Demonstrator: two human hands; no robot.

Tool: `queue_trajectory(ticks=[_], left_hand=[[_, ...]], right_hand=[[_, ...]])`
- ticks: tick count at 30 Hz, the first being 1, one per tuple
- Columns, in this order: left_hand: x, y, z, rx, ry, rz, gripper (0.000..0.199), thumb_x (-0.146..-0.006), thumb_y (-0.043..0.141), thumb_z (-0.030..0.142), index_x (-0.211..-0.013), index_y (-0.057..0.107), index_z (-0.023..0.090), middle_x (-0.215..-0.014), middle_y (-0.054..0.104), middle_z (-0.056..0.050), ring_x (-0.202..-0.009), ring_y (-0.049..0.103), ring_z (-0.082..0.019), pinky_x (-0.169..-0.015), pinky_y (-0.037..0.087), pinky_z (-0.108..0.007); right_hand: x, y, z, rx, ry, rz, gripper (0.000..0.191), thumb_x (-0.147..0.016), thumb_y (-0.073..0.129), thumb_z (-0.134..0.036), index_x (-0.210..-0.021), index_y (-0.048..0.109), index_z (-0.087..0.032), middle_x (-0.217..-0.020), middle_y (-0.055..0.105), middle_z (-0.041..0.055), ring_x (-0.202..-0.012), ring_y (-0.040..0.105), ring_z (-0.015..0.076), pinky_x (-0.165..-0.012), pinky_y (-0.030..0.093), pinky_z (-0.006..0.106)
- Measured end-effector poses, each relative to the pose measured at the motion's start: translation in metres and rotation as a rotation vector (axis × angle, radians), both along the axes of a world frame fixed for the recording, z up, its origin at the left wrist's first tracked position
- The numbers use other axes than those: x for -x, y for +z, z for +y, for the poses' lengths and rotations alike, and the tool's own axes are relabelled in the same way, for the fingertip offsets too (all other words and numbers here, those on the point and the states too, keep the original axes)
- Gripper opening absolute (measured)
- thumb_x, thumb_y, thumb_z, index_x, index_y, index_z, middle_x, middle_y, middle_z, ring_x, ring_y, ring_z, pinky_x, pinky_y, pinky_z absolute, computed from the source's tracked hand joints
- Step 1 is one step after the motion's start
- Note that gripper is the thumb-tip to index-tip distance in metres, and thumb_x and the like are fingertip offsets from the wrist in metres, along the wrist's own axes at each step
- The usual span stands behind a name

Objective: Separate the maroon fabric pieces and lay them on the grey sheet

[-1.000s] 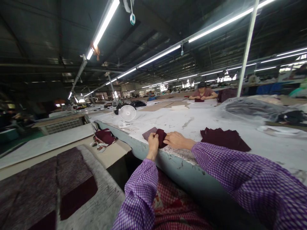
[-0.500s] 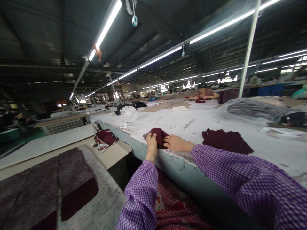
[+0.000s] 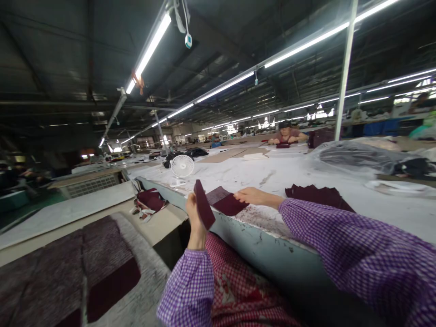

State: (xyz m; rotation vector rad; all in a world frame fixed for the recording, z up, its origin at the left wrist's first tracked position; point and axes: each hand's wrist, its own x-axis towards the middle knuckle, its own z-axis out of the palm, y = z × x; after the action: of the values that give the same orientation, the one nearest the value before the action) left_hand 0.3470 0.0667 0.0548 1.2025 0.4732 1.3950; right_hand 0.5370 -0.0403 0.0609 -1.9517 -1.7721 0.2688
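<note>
My left hand (image 3: 193, 217) is raised just off the table's near edge. It is closed around a folded maroon fabric piece (image 3: 205, 206), held upright and tilted, its thumb side hidden behind the cloth. Another maroon fabric piece (image 3: 230, 204), with a paler speckled strip at its far left, lies flat by the edge of the white-covered table (image 3: 269, 175). My right hand (image 3: 257, 196) rests palm down at that piece's right corner, fingertips pressed together on it. Farther right, partly behind my right sleeve, lies a stack of maroon pieces (image 3: 318, 196) with jagged edges.
A small white fan (image 3: 182, 166) stands on the table's left. Maroon scraps (image 3: 150, 200) lie on cardboard at left. Speckled maroon panels (image 3: 105, 245) cover a lower grey board. Clear plastic sheeting (image 3: 354, 154) lies at right. A person (image 3: 288, 135) leans over the table's far side.
My left hand has lifted a folded maroon piece off the table, moving left and toward me. The piece beneath is now uncovered. My right hand has stayed near its corner.
</note>
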Motion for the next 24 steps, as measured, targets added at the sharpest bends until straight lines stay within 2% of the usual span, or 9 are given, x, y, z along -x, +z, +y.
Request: queue_trajectory(ticks=[3, 6, 8, 11, 13, 16, 18, 21, 24], left_hand=[[-0.024, -0.02, -0.038, -0.133, -0.141, 0.29, 0.021, -0.077, 0.054, 0.036, -0.073, 0.057, 0.015, -0.068, 0.062, -0.002, -0.062, 0.056, -0.014, -0.058, 0.042, -0.024], [-0.043, -0.033, -0.069, -0.379, -0.141, 0.52, 0.012, -0.082, 0.048, 0.026, -0.074, 0.053, 0.018, -0.07, 0.062, -0.001, -0.069, 0.058, -0.015, -0.066, 0.042, -0.026], [-0.05, -0.034, -0.082, -0.529, -0.087, 0.643, 0.007, -0.082, 0.046, 0.022, -0.077, 0.051, 0.02, -0.07, 0.06, -0.001, -0.069, 0.057, -0.016, -0.067, 0.041, -0.027], [-0.055, -0.023, -0.087, -0.665, 0.043, 0.749, 0.006, -0.084, 0.043, 0.02, -0.081, 0.049, 0.02, -0.074, 0.059, -0.003, -0.072, 0.057, -0.019, -0.069, 0.04, -0.029], [-0.057, -0.008, -0.083, -0.703, 0.157, 0.764, 0.007, -0.084, 0.042, 0.018, -0.082, 0.049, 0.019, -0.078, 0.058, -0.006, -0.077, 0.057, -0.022, -0.07, 0.04, -0.031], [-0.057, 0.014, -0.077, -0.714, 0.32, 0.679, 0.007, -0.084, 0.042, 0.018, -0.082, 0.048, 0.019, -0.08, 0.055, -0.007, -0.082, 0.056, -0.023, -0.072, 0.039, -0.032], [-0.053, 0.021, -0.081, -0.745, 0.375, 0.579, 0.006, -0.083, 0.043, 0.018, -0.082, 0.048, 0.019, -0.08, 0.053, -0.006, -0.083, 0.054, -0.023, -0.074, 0.039, -0.031], [-0.045, 0.014, -0.101, -0.903, 0.31, 0.537, 0.008, -0.085, 0.041, 0.017, -0.084, 0.048, 0.02, -0.08, 0.053, -0.006, -0.084, 0.052, -0.021, -0.076, 0.039, -0.032], [-0.038, -0.01, -0.127, -1.148, 0.064, 0.662, 0.011, -0.086, 0.038, 0.017, -0.084, 0.049, 0.019, -0.081, 0.054, -0.007, -0.082, 0.05, -0.021, -0.075, 0.04, -0.033]], right_hand=[[-0.005, 0.016, -0.031, 0.127, -0.088, 0.338, 0.08, -0.091, 0.008, -0.063, -0.13, 0.043, -0.002, -0.098, 0.068, 0.0219, -0.075, 0.068, 0.0213, -0.067, 0.055, 0.033], [-0.008, 0.024, -0.068, 0.215, -0.194, 0.67, 0.093, -0.083, 0.023, -0.076, -0.141, 0.023, -0.004, -0.096, 0.068, 0.0216, -0.071, 0.067, 0.0229, -0.063, 0.055, 0.036], [-0.006, 0.029, -0.091, 0.227, -0.241, 0.694, 0.092, -0.081, 0.027, -0.077, -0.141, 0.025, -0.008, -0.095, 0.068, 0.0196, -0.071, 0.067, 0.0227, -0.063, 0.055, 0.036], [0.006, 0.037, -0.118, 0.127, -0.312, 0.543, 0.078, -0.082, 0.033, -0.074, -0.126, 0.048, -0.011, -0.093, 0.067, 0.0149, -0.073, 0.064, 0.0202, -0.064, 0.053, 0.031], [0.017, 0.045, -0.129, 0.011, -0.372, 0.38, 0.068, -0.086, 0.034, -0.068, -0.111, 0.058, -0.01, -0.078, 0.065, 0.0097, -0.064, 0.059, 0.0165, -0.06, 0.049, 0.027], [0.031, 0.053, -0.136, -0.191, -0.434, 0.252, 0.06, -0.091, 0.027, -0.06, -0.105, 0.059, -0.011, -0.056, 0.051, 0.0008, -0.048, 0.045, 0.0116, -0.05, 0.041, 0.024], [0.036, 0.054, -0.138, -0.226, -0.417, 0.341, 0.06, -0.092, 0.025, -0.059, -0.116, 0.053, -0.011, -0.054, 0.049, -0.0009, -0.045, 0.041, 0.0106, -0.046, 0.037, 0.023], [0.033, 0.046, -0.141, -0.052, -0.358, 0.687, 0.074, -0.089, 0.022, -0.067, -0.138, 0.03, -0.012, -0.067, 0.061, 0.0051, -0.05, 0.052, 0.0134, -0.045, 0.04, 0.024], [0.022, 0.031, -0.147, 0.033, -0.362, 0.894, 0.086, -0.083, 0.027, -0.074, -0.145, 0.015, -0.015, -0.094, 0.065, 0.0145, -0.065, 0.063, 0.019, -0.052, 0.05, 0.028]])
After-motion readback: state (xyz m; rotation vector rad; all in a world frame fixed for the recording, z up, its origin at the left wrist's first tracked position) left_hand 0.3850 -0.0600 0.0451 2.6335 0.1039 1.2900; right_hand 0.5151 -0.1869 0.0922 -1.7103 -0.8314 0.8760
